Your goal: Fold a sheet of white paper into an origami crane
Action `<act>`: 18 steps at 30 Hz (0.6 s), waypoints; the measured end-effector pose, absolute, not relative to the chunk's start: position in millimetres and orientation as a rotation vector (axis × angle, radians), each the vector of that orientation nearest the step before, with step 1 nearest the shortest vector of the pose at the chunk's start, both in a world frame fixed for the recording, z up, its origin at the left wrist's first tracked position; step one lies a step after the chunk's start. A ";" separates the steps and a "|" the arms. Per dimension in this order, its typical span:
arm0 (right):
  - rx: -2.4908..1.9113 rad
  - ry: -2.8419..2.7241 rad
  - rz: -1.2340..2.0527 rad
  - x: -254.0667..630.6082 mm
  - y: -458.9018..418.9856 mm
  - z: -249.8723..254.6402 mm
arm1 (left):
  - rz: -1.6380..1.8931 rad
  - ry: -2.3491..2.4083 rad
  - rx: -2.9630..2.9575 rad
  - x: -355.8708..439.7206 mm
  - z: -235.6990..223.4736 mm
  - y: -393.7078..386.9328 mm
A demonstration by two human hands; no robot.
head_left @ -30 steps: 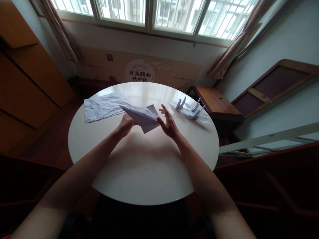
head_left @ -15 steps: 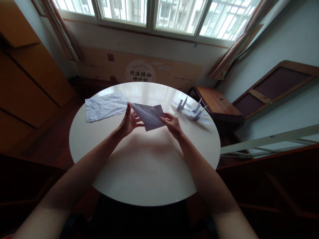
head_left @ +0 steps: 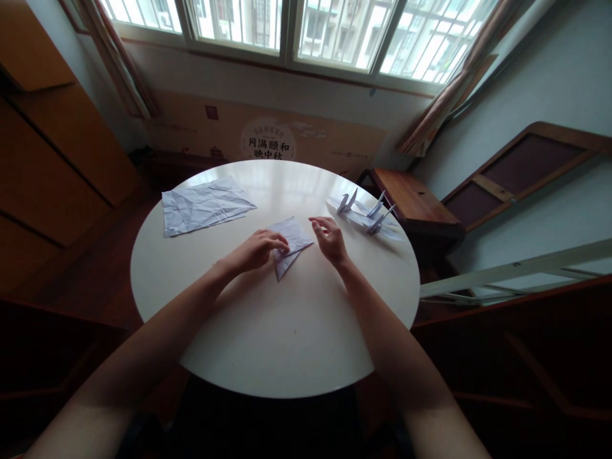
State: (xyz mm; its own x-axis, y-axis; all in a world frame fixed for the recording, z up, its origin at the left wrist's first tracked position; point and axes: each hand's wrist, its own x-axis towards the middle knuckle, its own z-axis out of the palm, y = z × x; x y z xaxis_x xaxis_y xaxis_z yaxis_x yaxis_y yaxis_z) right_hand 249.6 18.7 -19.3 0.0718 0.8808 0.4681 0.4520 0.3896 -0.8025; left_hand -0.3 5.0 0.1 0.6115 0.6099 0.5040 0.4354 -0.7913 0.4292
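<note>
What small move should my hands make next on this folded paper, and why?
I'd probably bring the right hand onto the folded paper: the left hand rests on its left side, while the right seems empty, just beside it.

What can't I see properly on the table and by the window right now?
All in the head view:
- The left part of the folded paper: covered by the left hand.
- The fine folds of the paper birds: too small, and the birds overlap.
- The faint small writing on the wall panel: too small and blurred.
- The top of the window: cut off by the picture's upper edge.
</note>
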 end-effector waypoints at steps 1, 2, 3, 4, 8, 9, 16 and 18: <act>-1.228 -1.625 0.454 249.0 17.6 -20.3 | 0.808 0.778 2.613 -0.8 -2.5 5.8; -1.221 -1.704 0.419 248.2 16.2 -21.3 | 0.731 0.737 2.631 -1.0 -4.9 6.6; -1.210 -1.785 0.389 247.2 14.8 -22.2 | 0.700 0.730 2.639 -0.9 -6.9 7.1; -1.198 -1.863 0.365 246.3 13.4 -23.2 | 0.679 0.731 2.643 -0.5 -8.3 7.3; -1.208 -2.063 0.338 243.6 9.6 -26.7 | 0.611 0.785 2.638 2.0 -8.2 4.7; -1.229 -2.085 0.330 243.3 9.0 -27.0 | 0.581 0.812 2.645 2.2 -7.2 3.6; -1.218 -2.103 0.357 239.7 4.0 -19.0 | 0.501 1.183 2.655 -2.7 -3.6 -0.1; -1.170 -2.090 0.347 238.5 3.5 -16.4 | 0.482 1.194 2.652 -2.9 -4.4 0.5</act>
